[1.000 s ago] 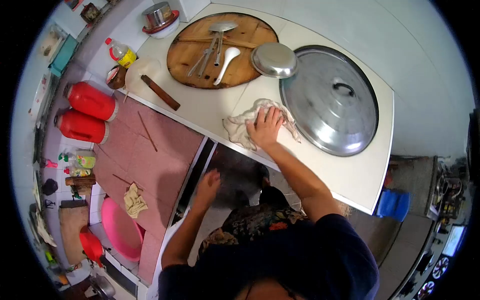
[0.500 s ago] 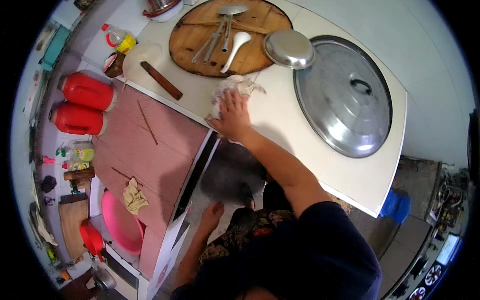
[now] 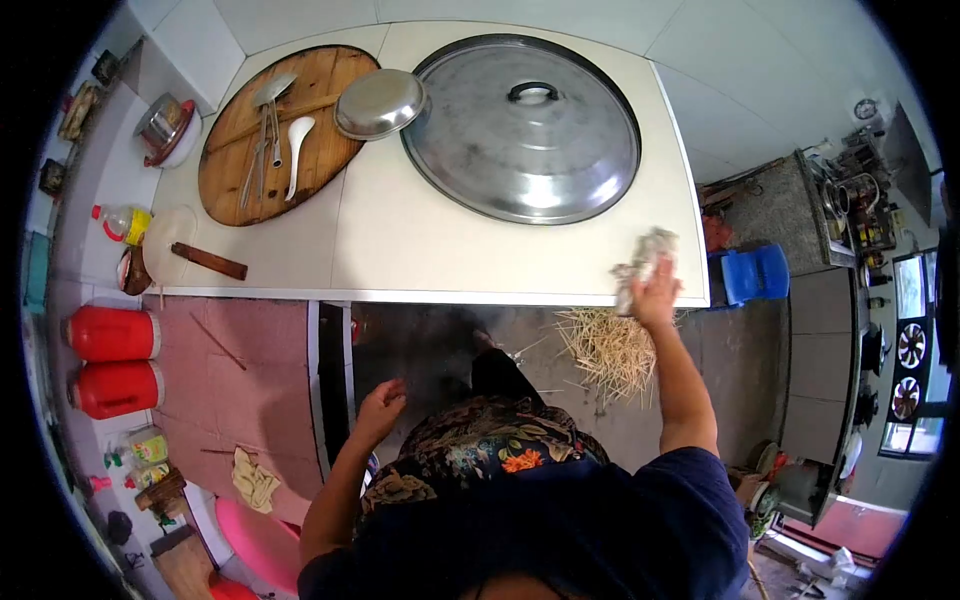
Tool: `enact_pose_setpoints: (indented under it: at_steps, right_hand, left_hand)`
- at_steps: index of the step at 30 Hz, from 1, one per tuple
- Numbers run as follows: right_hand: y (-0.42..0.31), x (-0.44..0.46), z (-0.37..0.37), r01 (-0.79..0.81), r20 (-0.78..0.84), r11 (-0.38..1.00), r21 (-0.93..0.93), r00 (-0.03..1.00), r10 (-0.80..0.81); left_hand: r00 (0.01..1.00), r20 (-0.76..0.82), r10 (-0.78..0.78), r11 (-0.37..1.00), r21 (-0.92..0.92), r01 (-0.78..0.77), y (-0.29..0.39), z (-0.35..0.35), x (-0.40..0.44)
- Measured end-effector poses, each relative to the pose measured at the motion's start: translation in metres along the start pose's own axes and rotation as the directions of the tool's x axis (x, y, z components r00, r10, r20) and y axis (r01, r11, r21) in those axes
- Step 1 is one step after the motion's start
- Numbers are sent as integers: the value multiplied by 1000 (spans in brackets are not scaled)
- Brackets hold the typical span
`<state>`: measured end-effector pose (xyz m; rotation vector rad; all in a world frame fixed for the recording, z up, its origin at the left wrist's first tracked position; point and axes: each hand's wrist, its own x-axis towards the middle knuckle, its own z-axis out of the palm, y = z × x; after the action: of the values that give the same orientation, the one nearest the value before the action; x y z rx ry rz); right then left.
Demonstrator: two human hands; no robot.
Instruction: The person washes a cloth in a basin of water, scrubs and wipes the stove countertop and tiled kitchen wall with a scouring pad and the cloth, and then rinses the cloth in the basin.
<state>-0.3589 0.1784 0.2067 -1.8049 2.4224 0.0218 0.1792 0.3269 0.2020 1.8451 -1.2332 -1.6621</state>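
Note:
My right hand [image 3: 656,292] presses a whitish, crumpled cloth [image 3: 648,252] onto the front right corner of the pale tiled counter [image 3: 450,262]. Below the counter's front edge hangs my left hand [image 3: 383,405], fingers loosely curled, touching nothing; whether they are closed is unclear. A large metal lid [image 3: 525,130] with a black handle lies behind the cloth, to its left. Beside the lid, a metal bowl [image 3: 380,104] overlaps the round wooden board [image 3: 225,170], which bears a white spoon [image 3: 297,155] and a metal spatula [image 3: 273,90].
A knife-like wooden-handled tool [image 3: 209,261] lies at the counter's left. Two red flasks [image 3: 115,335] stand on the pink surface [image 3: 240,400], with a yellowish cloth [image 3: 255,480] nearby. Straw [image 3: 610,350] lies on the floor; a blue stool [image 3: 755,275] is at right.
My right hand and the cloth have moved from the counter's left-middle part to its right front corner. The view has turned and shifted right. My left hand still hangs below the counter.

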Motion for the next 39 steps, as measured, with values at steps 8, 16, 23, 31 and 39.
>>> enact_pose_setpoints:
  at_steps: [8,16,23,31,39]
  right_hand:
    - [7,16,8,-600,24,794,-96,796,605]
    - [-175,-29,-3,291,5,957,-1,957,-291]
    - [-151,15,8,809,-108,577,109,587,-803]
    - [23,88,-37,818,-5,557,143,563,-826]
    - [103,216,-41,755,-93,641,135,654,-751]
  left_hand:
    - [998,-59,16,986,164,-6,-46,-8,-14]
    - [991,108,-84,987,145,68,-66,8,6]
    - [962,-101,253,951,209,-228,68,25,23]
    - [955,-231,188,956,264,-124,147,63,108]
    - [965,-246,-95,245,933,263,255,150,163]
